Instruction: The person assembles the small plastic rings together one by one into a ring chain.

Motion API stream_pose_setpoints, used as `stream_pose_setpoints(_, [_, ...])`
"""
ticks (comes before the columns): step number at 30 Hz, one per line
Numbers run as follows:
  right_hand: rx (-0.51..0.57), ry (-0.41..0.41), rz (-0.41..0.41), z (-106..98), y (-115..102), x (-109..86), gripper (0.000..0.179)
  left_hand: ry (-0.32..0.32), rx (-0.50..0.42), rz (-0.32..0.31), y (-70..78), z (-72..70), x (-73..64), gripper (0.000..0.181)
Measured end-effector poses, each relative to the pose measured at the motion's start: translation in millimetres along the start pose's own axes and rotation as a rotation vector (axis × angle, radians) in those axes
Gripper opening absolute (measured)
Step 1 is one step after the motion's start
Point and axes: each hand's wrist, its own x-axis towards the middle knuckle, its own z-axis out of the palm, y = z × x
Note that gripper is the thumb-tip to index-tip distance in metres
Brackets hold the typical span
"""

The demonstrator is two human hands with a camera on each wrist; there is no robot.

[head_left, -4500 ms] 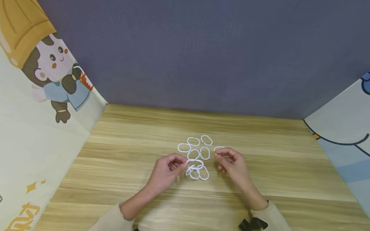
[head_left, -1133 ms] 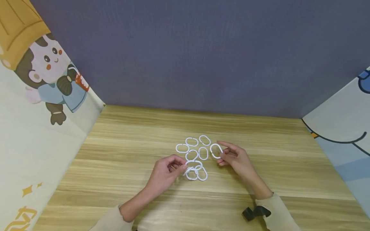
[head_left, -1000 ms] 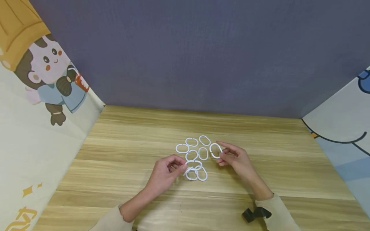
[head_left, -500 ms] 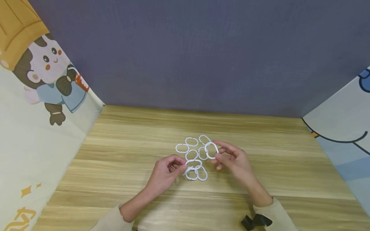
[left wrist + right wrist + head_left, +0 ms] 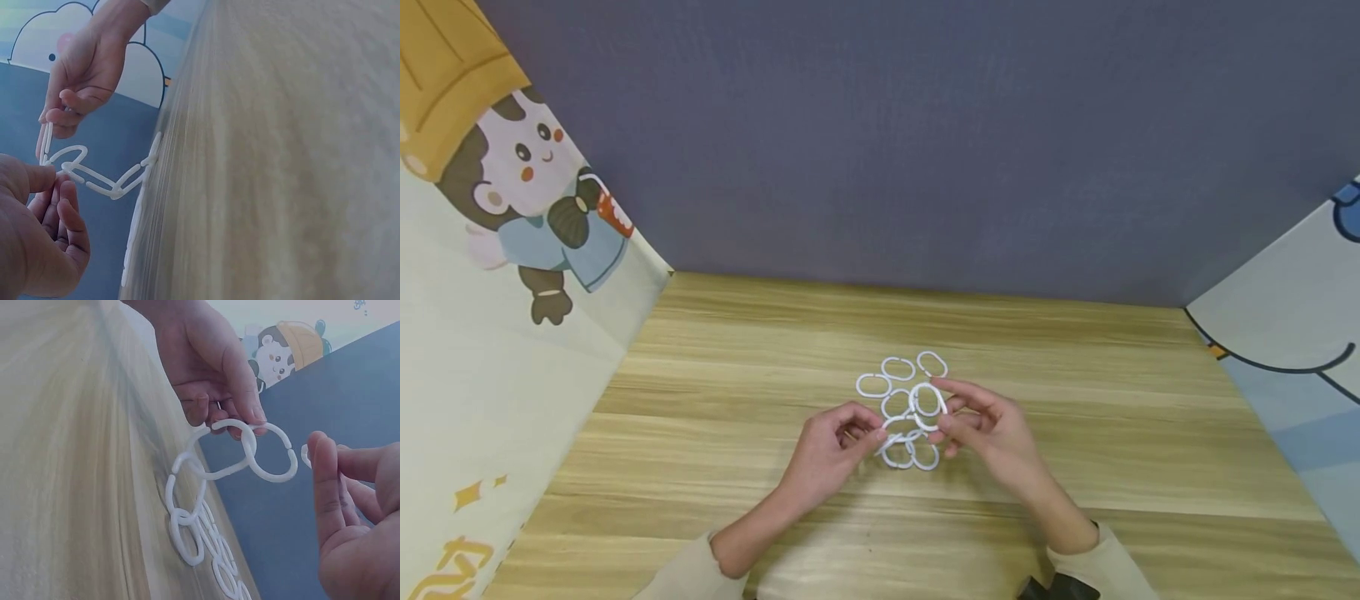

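The left hand (image 5: pixel 831 437) is pinching the upper end of a chain (image 5: pixel 220 475), probably so that the top is standing clear and its slits are easy to reach. The right hand (image 5: pixel 996 429) is gripping a single ring (image 5: pixel 946 409) by one side, seemingly leaving the opposite rim free. The hands are staying apart — facing each other, with that ring beside the chain's top (whether the two are touching, I cannot tell). The chain is sagging to the worktop (image 5: pixel 775 333), its lower links lying about midway between the left and right edges. It is looking smooth, white and slim, its links oval, small slits showing in several. Beyond, loose rings (image 5: pixel 874 396) are lying flat toward the back edge, perhaps for easy reach — and a dark panel (image 5: pixel 925 167) is rising behind that edge.
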Motion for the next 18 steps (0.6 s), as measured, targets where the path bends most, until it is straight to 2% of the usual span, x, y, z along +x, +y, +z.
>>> stream_pose_setpoints(10, [-0.014, -0.026, 0.045, 10, 4, -0.3, 0.050, -0.010, 0.004, 0.006, -0.1, -0.9, -0.8, 0.014])
stream_pose_setpoints(14, [-0.012, -0.043, 0.037, 12, 6, -0.7, 0.049, 0.001, 0.011, 0.005, 0.4, -1.7, -1.2, 0.012])
stream_pose_setpoints(18, [-0.055, -0.005, 0.023, 12, 6, -1.2, 0.045, 0.020, 0.009, 0.000, 0.4, -2.8, -1.6, 0.010])
